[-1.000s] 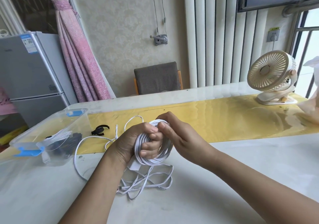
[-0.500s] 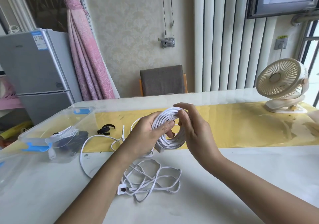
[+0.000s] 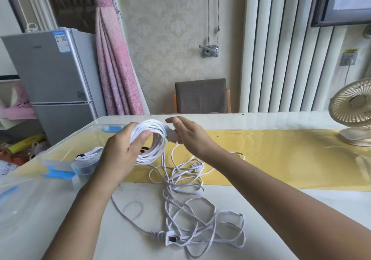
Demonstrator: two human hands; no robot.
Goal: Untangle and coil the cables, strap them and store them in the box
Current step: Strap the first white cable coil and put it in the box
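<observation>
**Coil of flat white cable** point(image 3: 156, 128), held above the pale tabletop point(image 3: 130, 245); its loose remainder point(image 3: 180, 186) lies tangled below. The cable appears light, limp and smooth. The turns would likely spring apart unless clasped across the whole bundle at one side of the ring.

**Left hand** point(image 3: 124, 151): fingers point(image 3: 144, 138) curl through the ring and clasp the turns.

**Right hand** point(image 3: 188, 137): beside the coil's rim, at a white plug-like end point(image 3: 170, 136). It is blurred, so its grip cannot be told.

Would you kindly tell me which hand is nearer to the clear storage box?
Left. The left hand, gripping the white coil, is just right of the box; the right hand is farther right, beyond the coil.
</observation>
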